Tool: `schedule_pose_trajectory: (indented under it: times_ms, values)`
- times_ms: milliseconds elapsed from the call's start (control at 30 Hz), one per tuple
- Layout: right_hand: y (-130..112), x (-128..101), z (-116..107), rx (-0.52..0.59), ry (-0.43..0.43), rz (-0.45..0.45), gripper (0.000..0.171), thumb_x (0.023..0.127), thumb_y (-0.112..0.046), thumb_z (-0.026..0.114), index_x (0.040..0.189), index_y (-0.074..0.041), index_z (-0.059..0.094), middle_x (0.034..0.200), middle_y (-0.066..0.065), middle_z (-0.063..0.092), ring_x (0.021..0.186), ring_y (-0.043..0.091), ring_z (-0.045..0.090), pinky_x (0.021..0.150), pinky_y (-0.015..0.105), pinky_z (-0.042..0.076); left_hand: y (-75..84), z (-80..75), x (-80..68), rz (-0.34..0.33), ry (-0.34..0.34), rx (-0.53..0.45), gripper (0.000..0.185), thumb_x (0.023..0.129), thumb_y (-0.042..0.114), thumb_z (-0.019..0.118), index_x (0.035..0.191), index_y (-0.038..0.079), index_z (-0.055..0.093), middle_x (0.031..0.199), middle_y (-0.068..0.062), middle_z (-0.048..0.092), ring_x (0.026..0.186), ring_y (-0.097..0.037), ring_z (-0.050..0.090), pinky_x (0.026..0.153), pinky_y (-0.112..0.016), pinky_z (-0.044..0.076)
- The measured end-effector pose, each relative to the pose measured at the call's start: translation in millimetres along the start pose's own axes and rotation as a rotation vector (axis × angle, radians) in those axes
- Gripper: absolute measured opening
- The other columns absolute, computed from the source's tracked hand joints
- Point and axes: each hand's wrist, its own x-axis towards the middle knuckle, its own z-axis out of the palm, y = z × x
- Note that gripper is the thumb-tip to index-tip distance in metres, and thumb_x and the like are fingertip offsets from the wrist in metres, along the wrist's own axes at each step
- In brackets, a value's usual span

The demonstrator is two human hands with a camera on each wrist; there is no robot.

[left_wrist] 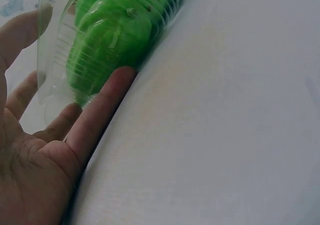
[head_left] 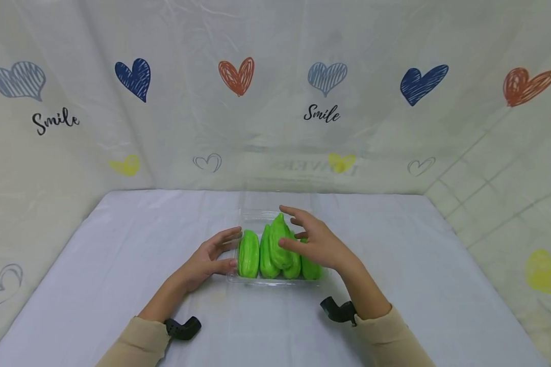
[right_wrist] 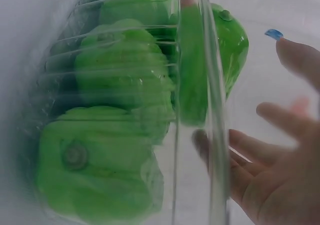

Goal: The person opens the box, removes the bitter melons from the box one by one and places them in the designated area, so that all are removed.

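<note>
Several green peppers lie in a clear plastic box [head_left: 275,282] in the middle of the table. One pepper [head_left: 280,244] rests on top of the others, its tip toward the back. My left hand [head_left: 209,260] is at the box's left side, fingers spread. In the left wrist view its thumb [left_wrist: 102,110] touches the ribbed wall. Over the box's right part is my right hand [head_left: 323,244], fingers apart, thumb just over the top pepper. The right wrist view shows a gap between that hand and the top pepper [right_wrist: 232,47]; the palm-side pepper [head_left: 310,267] is partly hidden.
The box's transparent lid [head_left: 277,191] stands raised at the back. A white cloth [head_left: 119,244] covers the table. Behind it hangs a curtain [head_left: 275,127] printed with hearts. Black wrist mounts [head_left: 183,329] sit at both cuffs.
</note>
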Motion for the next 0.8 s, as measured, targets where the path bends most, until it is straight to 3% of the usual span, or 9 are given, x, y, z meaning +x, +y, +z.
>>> schedule_pose_trajectory:
  times_ms: [500, 800]
  values:
    - [0.9, 1.9, 6.2, -0.006, -0.039, -0.045, 0.069, 0.083, -0.041, 0.066, 0.142, -0.030, 0.031, 0.143, -0.015, 0.031, 0.127, 0.031, 0.038, 0.087, 0.045, 0.047, 1.0, 2.0, 0.0, 0.015, 0.000, -0.008, 0.072, 0.084, 0.010, 0.065, 0.145, 0.021, 0.027, 0.147, -0.002, 0.026, 0.134, -0.029, 0.025, 0.084, -0.043, 0.048]
    - [3.1, 2.5, 9.2, -0.045, -0.045, -0.037, 0.069, 0.080, -0.037, 0.069, 0.139, -0.028, 0.036, 0.144, -0.009, 0.030, 0.127, 0.021, 0.037, 0.077, 0.026, 0.050, 2.1, 2.8, -0.5, 0.011, 0.003, -0.003, 0.072, 0.084, 0.010, 0.065, 0.144, 0.022, 0.027, 0.147, -0.002, 0.026, 0.134, -0.029, 0.026, 0.085, -0.043, 0.048]
